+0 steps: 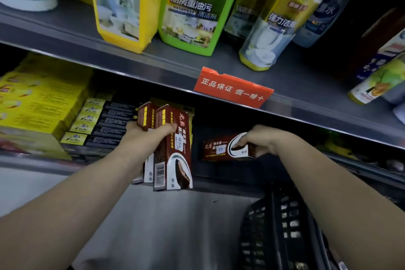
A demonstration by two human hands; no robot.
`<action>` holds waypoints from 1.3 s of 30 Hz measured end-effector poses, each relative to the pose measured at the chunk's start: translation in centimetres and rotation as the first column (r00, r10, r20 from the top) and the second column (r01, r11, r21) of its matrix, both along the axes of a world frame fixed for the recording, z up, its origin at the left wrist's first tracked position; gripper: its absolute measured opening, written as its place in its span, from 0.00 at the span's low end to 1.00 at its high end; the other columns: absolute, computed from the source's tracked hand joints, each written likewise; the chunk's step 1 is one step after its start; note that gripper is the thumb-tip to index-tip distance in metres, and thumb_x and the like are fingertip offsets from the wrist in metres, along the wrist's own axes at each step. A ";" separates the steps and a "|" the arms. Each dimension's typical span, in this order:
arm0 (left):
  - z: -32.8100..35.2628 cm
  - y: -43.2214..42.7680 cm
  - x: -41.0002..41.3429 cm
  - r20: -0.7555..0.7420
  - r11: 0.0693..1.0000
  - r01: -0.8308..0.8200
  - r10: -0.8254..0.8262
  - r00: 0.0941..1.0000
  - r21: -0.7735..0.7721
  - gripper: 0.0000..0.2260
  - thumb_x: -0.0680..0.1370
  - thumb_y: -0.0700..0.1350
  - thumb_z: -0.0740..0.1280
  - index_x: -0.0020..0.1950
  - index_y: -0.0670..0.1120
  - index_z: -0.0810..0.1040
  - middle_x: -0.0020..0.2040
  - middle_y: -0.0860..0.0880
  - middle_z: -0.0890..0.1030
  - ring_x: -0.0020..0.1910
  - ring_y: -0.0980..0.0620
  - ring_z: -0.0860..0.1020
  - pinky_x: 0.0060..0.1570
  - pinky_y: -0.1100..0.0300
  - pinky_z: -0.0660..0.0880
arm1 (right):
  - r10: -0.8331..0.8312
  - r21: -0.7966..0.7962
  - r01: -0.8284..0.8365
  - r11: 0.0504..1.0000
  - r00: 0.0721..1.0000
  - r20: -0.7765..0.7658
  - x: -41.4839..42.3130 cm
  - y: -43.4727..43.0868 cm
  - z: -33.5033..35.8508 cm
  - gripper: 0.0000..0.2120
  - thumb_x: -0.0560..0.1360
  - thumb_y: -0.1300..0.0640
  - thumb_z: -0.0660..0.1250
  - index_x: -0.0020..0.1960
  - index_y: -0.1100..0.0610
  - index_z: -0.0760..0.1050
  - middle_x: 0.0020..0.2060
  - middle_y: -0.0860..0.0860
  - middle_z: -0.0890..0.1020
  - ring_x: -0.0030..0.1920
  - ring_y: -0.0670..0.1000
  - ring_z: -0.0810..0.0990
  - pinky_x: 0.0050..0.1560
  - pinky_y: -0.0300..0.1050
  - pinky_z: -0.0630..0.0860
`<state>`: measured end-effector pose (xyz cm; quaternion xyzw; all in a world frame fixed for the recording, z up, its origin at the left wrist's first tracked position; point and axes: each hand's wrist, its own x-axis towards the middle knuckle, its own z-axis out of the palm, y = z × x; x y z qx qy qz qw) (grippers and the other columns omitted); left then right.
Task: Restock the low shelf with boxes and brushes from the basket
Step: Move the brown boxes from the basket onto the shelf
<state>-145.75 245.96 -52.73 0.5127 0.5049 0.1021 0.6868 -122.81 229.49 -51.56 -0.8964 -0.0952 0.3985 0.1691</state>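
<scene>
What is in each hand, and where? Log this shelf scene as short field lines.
left hand: grips upright brown boxes in front of the low shelf
right hand: holds a single brown box on its side at the shelf opening
basket: black, lower right, under the right forearm; contents unclear
shelf stock: black-and-yellow boxes stacked left of the left hand
upper shelf edge: red tag
</scene>
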 end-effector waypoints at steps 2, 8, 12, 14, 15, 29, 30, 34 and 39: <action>-0.4 0.2 0.1 -0.012 0.999 0.012 -0.011 1.000 0.036 0.29 0.65 0.55 0.76 0.58 0.50 0.65 0.43 0.49 0.78 0.38 0.49 0.79 0.30 0.60 0.71 | 0.073 -0.014 -0.073 0.997 0.997 -0.002 0.2 0.3 -1.6 0.18 0.70 0.61 0.72 0.59 0.63 0.74 0.47 0.56 0.82 0.46 0.54 0.82 0.44 0.47 0.81; -1.1 0.6 0.4 -0.045 0.989 0.046 -0.040 0.998 0.143 0.28 0.65 0.53 0.77 0.55 0.51 0.63 0.40 0.52 0.76 0.36 0.52 0.77 0.29 0.61 0.68 | 0.712 -0.435 -0.599 0.672 0.684 0.159 1.1 0.3 -4.1 0.18 0.69 0.58 0.69 0.58 0.51 0.72 0.54 0.52 0.78 0.46 0.51 0.76 0.42 0.40 0.70; -1.2 0.9 0.6 -0.047 0.990 0.044 -0.038 0.998 0.135 0.28 0.65 0.52 0.77 0.55 0.51 0.62 0.41 0.52 0.76 0.36 0.52 0.77 0.29 0.61 0.68 | 0.832 -0.504 -0.716 0.483 0.555 0.009 0.9 0.6 -5.6 0.26 0.71 0.58 0.69 0.66 0.49 0.65 0.52 0.50 0.74 0.46 0.50 0.72 0.39 0.40 0.66; -1.3 0.8 0.8 -0.045 0.990 0.046 -0.041 0.998 0.134 0.27 0.65 0.51 0.77 0.55 0.51 0.63 0.41 0.52 0.77 0.37 0.52 0.77 0.29 0.61 0.68 | 0.845 -0.472 -0.758 0.451 0.533 -0.049 0.3 1.1 -6.4 0.28 0.73 0.57 0.68 0.70 0.49 0.61 0.50 0.49 0.73 0.46 0.49 0.71 0.37 0.40 0.65; -1.3 0.8 0.8 -0.046 0.990 0.047 -0.041 0.998 0.133 0.28 0.65 0.51 0.77 0.56 0.51 0.63 0.41 0.52 0.76 0.37 0.52 0.77 0.29 0.61 0.68 | 0.850 -0.464 -0.774 0.432 0.521 -0.076 0.0 1.3 -6.8 0.29 0.74 0.57 0.67 0.72 0.49 0.60 0.52 0.50 0.74 0.47 0.49 0.71 0.38 0.39 0.65; -1.9 0.1 1.9 -0.086 0.993 0.055 -0.046 0.995 0.101 0.34 0.65 0.54 0.76 0.66 0.48 0.65 0.40 0.53 0.75 0.36 0.54 0.75 0.28 0.62 0.67 | 0.847 -0.421 -0.793 0.440 0.522 -0.099 -0.7 0.5 -8.2 0.35 0.72 0.61 0.70 0.73 0.47 0.59 0.61 0.51 0.74 0.52 0.49 0.71 0.49 0.42 0.68; -1.9 0.0 1.9 -0.087 0.994 0.055 -0.047 0.995 0.089 0.34 0.65 0.54 0.76 0.66 0.49 0.65 0.41 0.53 0.76 0.36 0.54 0.76 0.28 0.62 0.68 | 0.844 -0.413 -0.792 0.449 0.528 -0.094 -0.7 0.4 -8.3 0.35 0.72 0.61 0.70 0.73 0.47 0.59 0.61 0.51 0.75 0.50 0.49 0.70 0.49 0.42 0.67; -2.0 -0.1 2.0 -0.079 0.999 0.048 -0.046 0.996 0.015 0.36 0.63 0.56 0.77 0.67 0.49 0.65 0.48 0.48 0.80 0.41 0.47 0.80 0.35 0.55 0.76 | 0.832 -0.416 -0.778 0.471 0.549 -0.086 -1.0 -0.2 -8.7 0.36 0.72 0.59 0.70 0.74 0.46 0.56 0.60 0.51 0.74 0.49 0.48 0.70 0.44 0.41 0.67; -1.9 -0.5 2.3 -0.070 0.999 0.045 -0.043 0.997 0.017 0.37 0.64 0.56 0.77 0.68 0.49 0.65 0.50 0.47 0.80 0.41 0.48 0.80 0.34 0.57 0.74 | 0.809 -0.418 -0.750 0.513 0.585 -0.055 -1.3 -0.8 -8.9 0.37 0.74 0.57 0.69 0.75 0.46 0.52 0.60 0.52 0.74 0.47 0.49 0.70 0.37 0.40 0.66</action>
